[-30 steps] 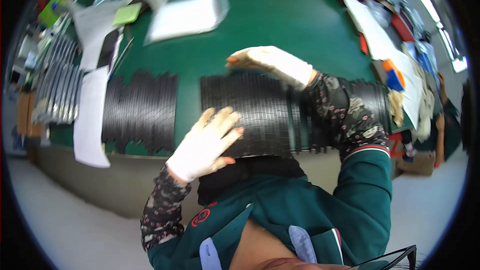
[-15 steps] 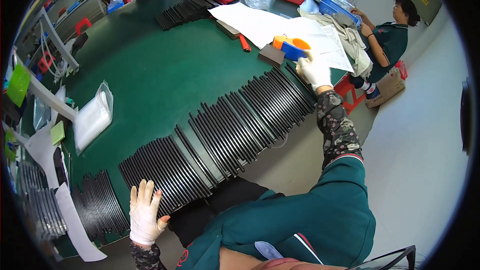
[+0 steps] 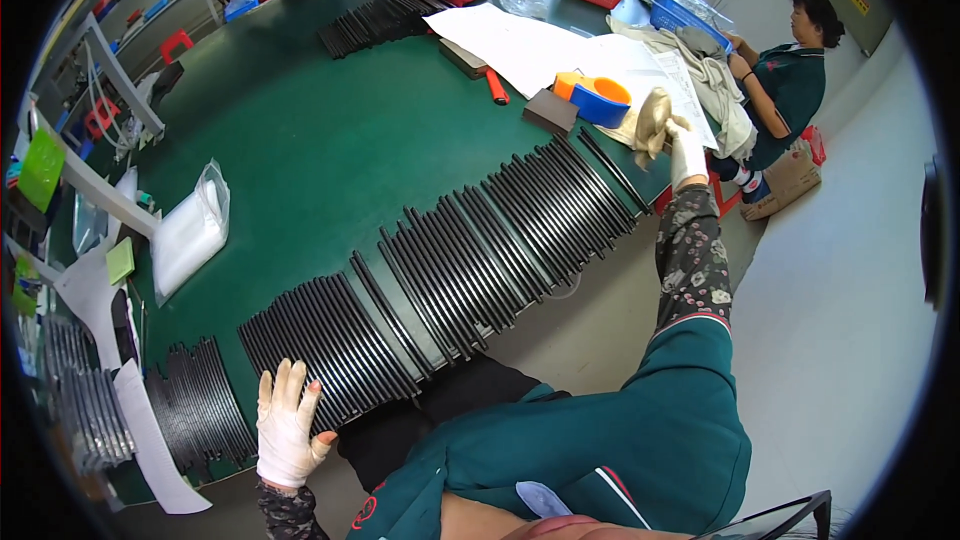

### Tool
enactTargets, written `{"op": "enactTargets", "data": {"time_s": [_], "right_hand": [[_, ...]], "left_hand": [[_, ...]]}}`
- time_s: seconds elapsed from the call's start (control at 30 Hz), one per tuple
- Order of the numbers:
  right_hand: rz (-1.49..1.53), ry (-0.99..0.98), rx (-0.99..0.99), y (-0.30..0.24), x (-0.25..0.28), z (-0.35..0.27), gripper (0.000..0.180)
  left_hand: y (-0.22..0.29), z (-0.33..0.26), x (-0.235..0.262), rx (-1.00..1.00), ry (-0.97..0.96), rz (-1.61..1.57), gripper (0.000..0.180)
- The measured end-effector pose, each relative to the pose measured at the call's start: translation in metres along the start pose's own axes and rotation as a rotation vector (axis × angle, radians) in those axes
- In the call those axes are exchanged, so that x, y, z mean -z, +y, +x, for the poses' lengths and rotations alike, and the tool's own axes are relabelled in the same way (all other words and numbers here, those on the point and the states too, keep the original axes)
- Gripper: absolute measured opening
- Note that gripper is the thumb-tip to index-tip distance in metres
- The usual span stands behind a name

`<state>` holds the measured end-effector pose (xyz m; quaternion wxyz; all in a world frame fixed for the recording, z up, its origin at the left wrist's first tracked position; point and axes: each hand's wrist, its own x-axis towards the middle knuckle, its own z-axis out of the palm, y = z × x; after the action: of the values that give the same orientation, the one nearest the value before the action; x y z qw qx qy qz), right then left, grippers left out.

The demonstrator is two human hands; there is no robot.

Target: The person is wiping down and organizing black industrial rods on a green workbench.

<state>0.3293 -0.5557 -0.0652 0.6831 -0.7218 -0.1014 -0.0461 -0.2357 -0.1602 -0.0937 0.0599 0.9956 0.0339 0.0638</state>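
Since half a second ago the right hand is lifting a pale cloth off the far right end of the long row of black strips, fingers clamped on it, while the left hand is resting, fingers spread apart, at the row's near left end. The strips, too many to count, are lying crosswise on the green worktop. Beyond the row's right end are sitting one orange-and-blue tape dispenser and one cloth.
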Motion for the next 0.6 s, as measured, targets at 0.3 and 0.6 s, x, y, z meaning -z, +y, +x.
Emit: {"op": "enactTargets", "data": {"time_s": [0.3, 0.6], "right_hand": [[0.477, -0.446, -0.076, -0.054, -0.133, -0.062, 0.037], [-0.382, -1.037, 0.710, -0.127, -0.313, -0.216, 0.020]], "left_hand": [[0.012, 0.001, 0.014, 0.013, 0.028, -0.078, 0.069], [0.020, 0.016, 0.030, -0.060, 0.044, -0.171, 0.072]]}}
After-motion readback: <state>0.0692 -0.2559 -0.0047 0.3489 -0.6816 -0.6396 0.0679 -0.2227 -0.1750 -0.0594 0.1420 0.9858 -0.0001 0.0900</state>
